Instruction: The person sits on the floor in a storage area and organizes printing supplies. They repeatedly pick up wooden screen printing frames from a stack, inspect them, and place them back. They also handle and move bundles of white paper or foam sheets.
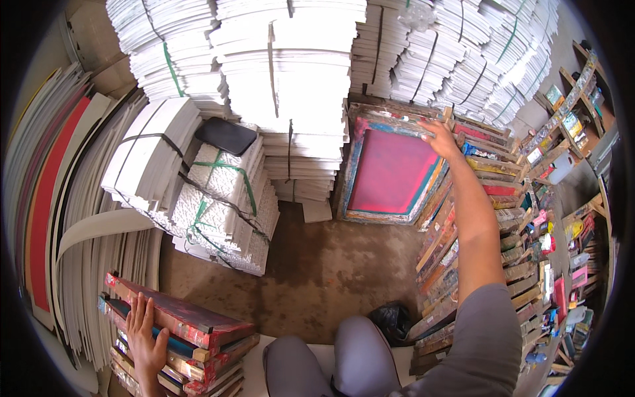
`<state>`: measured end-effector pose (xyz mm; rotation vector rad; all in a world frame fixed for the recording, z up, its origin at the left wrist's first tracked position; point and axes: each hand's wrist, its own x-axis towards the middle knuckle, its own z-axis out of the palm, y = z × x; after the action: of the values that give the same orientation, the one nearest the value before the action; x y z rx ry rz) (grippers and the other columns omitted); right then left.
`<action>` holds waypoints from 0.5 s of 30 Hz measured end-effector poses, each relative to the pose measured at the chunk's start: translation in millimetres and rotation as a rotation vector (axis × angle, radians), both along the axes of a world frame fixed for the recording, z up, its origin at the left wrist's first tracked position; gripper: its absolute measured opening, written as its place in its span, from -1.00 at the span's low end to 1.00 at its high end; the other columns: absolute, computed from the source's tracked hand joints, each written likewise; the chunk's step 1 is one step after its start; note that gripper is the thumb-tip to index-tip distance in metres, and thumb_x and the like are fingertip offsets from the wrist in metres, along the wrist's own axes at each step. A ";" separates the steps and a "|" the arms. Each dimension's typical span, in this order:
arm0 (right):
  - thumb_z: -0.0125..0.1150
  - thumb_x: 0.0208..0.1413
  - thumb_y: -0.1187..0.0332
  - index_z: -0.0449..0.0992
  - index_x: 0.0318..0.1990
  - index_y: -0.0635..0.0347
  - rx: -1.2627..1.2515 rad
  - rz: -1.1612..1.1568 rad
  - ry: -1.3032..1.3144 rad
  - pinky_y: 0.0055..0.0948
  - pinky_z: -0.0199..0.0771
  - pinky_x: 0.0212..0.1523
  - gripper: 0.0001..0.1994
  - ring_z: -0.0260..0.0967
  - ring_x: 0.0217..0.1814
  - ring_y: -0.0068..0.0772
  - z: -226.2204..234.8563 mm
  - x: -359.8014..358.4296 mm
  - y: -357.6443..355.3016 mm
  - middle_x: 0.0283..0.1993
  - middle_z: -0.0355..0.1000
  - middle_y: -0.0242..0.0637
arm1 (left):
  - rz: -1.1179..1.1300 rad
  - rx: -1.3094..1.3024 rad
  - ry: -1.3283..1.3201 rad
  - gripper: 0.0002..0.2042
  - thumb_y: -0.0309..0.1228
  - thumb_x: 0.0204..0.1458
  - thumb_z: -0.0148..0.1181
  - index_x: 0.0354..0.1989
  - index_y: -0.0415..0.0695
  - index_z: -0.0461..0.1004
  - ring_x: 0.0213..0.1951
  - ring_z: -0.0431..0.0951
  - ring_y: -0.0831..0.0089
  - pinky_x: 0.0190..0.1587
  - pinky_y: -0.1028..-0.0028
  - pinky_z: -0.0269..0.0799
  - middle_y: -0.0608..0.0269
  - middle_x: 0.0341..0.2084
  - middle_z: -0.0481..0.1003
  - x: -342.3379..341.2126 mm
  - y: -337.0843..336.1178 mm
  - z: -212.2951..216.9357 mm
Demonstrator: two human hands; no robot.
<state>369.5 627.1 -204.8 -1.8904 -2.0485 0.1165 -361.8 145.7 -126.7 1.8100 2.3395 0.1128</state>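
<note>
At the far centre-right stands a screen printing frame (391,173) with pink mesh and a paint-stained wooden rim, leaning at the end of a row of similar frames. My right hand (438,137) reaches out to its upper right corner, the fingers closed over the top edge. At the lower left, my left hand (147,341) lies with fingers stretched out on a pile of wooden frames (178,314) with red, paint-smeared edges. The top frame there sits tilted, and a blue-green mesh shows under it.
Tied bundles of white sheets (284,73) rise high at the back. A black phone (226,135) rests on a lower bundle. Large boards (49,198) lean at the left. Rows of stained frames (503,218) and paint containers (562,165) fill the right. A black bag (390,321) lies by my knee.
</note>
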 end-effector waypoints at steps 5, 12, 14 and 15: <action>0.37 0.22 0.28 0.57 0.28 -0.46 0.199 0.068 -0.079 -0.16 0.27 0.40 -0.52 0.26 0.24 -0.13 -3.4 -23.8 -1.7 0.22 0.40 -0.33 | -0.020 0.005 0.001 -0.26 -0.10 0.12 0.05 0.45 -0.30 0.29 0.56 0.03 -0.12 0.54 -0.04 -0.12 -0.14 0.51 0.17 1.4 -0.1 0.5; 0.34 0.25 0.20 0.57 0.28 -0.47 0.240 -0.037 -0.169 -0.16 0.37 0.34 -0.55 0.31 0.20 -0.18 -6.8 -35.6 -9.0 0.19 0.43 -0.40 | -0.045 -0.001 0.014 -0.26 -0.02 0.20 0.01 0.46 -0.29 0.27 0.56 0.03 -0.12 0.54 -0.03 -0.10 -0.15 0.51 0.17 -1.2 2.2 -1.6; 0.35 0.23 0.20 0.56 0.30 -0.40 0.223 -0.039 -0.180 -0.16 0.39 0.33 -0.54 0.33 0.24 -0.16 -4.4 -42.7 -11.7 0.17 0.45 -0.38 | -0.039 -0.005 0.014 -0.26 0.00 0.22 -0.01 0.47 -0.29 0.27 0.56 0.03 -0.12 0.53 -0.03 -0.10 -0.14 0.51 0.17 -1.3 2.0 -0.2; 0.36 0.23 0.21 0.56 0.30 -0.34 0.225 -0.020 -0.199 -0.15 0.39 0.34 -0.53 0.33 0.26 -0.15 -2.0 -48.0 -12.9 0.18 0.46 -0.37 | -0.033 -0.005 0.014 -0.25 0.02 0.22 -0.02 0.47 -0.28 0.26 0.56 0.03 -0.12 0.53 -0.03 -0.10 -0.13 0.51 0.17 -1.3 1.5 0.6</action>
<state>321.5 614.2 -206.8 -1.8439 -2.0677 -0.3065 -363.1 147.2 -126.1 1.8523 2.3156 0.0898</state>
